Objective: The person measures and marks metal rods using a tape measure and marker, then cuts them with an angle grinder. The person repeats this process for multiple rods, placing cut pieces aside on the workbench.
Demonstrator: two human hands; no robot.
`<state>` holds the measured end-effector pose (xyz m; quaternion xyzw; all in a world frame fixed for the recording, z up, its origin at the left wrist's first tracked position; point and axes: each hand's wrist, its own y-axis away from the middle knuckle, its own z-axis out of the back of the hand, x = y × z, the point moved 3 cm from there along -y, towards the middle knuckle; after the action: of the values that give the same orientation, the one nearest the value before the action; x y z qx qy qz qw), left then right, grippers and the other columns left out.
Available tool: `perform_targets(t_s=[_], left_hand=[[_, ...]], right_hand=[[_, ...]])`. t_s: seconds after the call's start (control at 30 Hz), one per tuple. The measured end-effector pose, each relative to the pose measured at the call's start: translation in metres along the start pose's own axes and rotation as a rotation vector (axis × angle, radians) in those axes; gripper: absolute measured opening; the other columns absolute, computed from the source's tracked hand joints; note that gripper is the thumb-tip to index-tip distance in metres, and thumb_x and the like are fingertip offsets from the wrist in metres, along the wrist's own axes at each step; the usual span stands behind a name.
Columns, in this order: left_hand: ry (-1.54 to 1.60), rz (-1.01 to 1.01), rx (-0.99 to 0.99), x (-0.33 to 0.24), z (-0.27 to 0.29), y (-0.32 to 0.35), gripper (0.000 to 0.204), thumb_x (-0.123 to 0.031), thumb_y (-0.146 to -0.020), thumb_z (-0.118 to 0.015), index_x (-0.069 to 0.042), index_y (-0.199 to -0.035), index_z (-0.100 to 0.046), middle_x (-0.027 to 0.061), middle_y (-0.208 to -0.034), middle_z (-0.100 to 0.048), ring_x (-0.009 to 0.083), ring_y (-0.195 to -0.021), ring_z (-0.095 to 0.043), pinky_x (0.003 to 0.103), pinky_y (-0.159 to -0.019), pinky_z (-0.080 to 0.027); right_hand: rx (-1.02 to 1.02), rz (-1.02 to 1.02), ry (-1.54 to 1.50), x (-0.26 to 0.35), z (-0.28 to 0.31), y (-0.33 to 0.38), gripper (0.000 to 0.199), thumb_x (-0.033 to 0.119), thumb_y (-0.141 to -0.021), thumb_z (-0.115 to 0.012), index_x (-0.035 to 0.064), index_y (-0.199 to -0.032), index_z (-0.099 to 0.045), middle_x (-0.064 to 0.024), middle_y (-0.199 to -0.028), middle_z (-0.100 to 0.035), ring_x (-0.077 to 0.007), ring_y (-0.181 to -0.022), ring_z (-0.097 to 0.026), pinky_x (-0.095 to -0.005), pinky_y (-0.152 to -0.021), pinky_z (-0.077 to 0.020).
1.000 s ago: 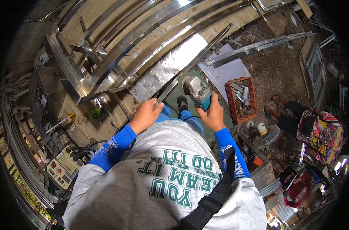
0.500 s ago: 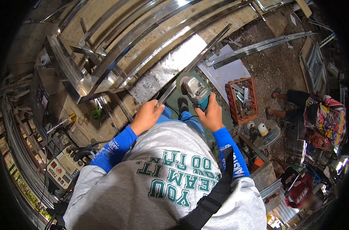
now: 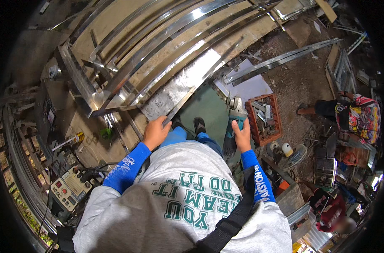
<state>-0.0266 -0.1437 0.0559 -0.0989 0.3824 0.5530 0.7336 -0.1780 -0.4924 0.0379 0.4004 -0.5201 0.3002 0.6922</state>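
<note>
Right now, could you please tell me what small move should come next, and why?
I would probably set the angle grinder down and free the right hand to steady the metal bar: only the left hand holds that long bar, by its near end, while the grinder is held apart from it.
</note>
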Motion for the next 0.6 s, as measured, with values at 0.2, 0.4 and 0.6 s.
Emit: perform_targets(t_s=[0.2, 0.4, 0.6], left_hand=[[-0.107, 0.007, -0.007, 0.033, -0.004, -0.019, 0.031, -0.035, -0.097, -0.074, -0.007, -0.110, -0.075, 0.0221, -0.075, -0.069, 0.0463, -0.076, -0.070, 0.055, -0.068, -0.053], [-0.161, -0.130, -0.096, 0.047, -0.002, -0.057, 0.037, -0.039, -0.097, -0.072, -0.006, -0.114, -0.076, 0.0253, -0.083, -0.072, 0.0480, -0.085, -0.072, 0.057, -0.077, -0.056], [-0.452, -0.042, -0.070, 0.033, -0.028, -0.107, 0.024, -0.022, -0.095, -0.066, -0.001, -0.106, -0.073, 0.0202, -0.112, -0.070, 0.0426, -0.102, -0.068, 0.054, -0.090, -0.056]], right_hand=[[-0.090, -0.106, -0.201, -0.014, 0.024, 0.008, 0.048, 0.023, -0.102, -0.076, 0.0037, -0.141, -0.056, -0.0043, -0.124, -0.065, -0.0136, -0.110, -0.061, -0.0314, -0.098, -0.0503], [-0.120, -0.073, -0.236, -0.021, 0.037, 0.002, 0.050, 0.024, -0.103, -0.075, 0.0036, -0.144, -0.057, -0.0040, -0.130, -0.065, -0.0136, -0.114, -0.059, -0.0316, -0.101, -0.0478], [-0.182, -0.206, -0.174, -0.037, 0.046, -0.009, 0.040, 0.032, -0.105, -0.073, 0.0036, -0.130, -0.061, -0.0039, -0.110, -0.067, -0.0143, -0.093, -0.064, -0.0322, -0.082, -0.0534]])
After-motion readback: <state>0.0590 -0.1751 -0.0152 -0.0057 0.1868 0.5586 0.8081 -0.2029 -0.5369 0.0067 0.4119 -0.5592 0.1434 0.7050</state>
